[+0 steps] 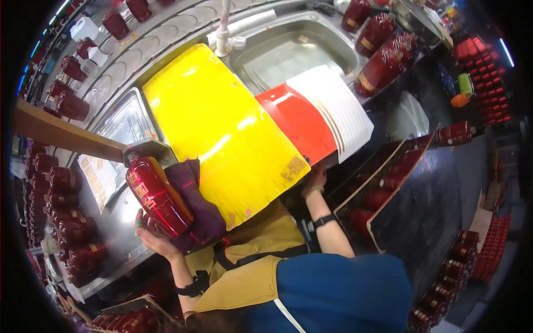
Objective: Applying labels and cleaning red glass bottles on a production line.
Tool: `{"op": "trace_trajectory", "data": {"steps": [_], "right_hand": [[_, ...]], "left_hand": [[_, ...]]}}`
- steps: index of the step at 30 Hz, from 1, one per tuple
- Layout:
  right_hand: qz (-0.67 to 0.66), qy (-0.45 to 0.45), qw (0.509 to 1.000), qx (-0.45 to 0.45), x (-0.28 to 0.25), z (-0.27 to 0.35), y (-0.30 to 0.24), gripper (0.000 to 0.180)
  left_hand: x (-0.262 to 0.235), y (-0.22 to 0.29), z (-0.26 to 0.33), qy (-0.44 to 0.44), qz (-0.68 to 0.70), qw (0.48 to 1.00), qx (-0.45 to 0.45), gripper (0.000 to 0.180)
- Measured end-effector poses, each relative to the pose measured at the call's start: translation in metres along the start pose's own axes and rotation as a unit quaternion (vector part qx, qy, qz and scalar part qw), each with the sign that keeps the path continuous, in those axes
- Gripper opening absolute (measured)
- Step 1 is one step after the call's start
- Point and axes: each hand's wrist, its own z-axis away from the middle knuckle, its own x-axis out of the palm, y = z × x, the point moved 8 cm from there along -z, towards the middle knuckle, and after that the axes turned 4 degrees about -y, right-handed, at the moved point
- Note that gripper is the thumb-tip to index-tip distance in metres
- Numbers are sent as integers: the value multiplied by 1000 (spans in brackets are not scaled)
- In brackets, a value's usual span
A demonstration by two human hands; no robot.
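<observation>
A glossy dark red bottle [159, 197] with gold characters leans at a slant on a purple cloth [189, 180]. Its neck end meets a small bracket [149, 150] at the end of a wooden bar. My left hand [155, 240] is at the bottle's lower left side, palm up, fingers apart and very near or touching it; the exact contact is unclear. Low at the right, beside the corner of a yellow sheet [211, 127], is my right hand [315, 182]. It is blurred and its fingers are partly hidden under the sheet's edge.
A red sheet [300, 119] and white ribbed sheet [333, 108] adjoin the yellow one. Behind is a metal sink [300, 50] with water and a tap [223, 41]. Red bottles [72, 227] crowd the left; more [383, 64] stand back right. A clear tray [127, 119] lies left.
</observation>
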Motion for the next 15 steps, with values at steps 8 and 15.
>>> {"op": "trace_trajectory", "data": {"steps": [8,15], "right_hand": [[102,-155,878,-442,96,174,-187,19],[304,-272,602,-687,263,280,-289,4]], "left_hand": [[4,-2,3,-1,-15,1000,0,56],[10,-5,9,-20,4,1000,-5,53]]}}
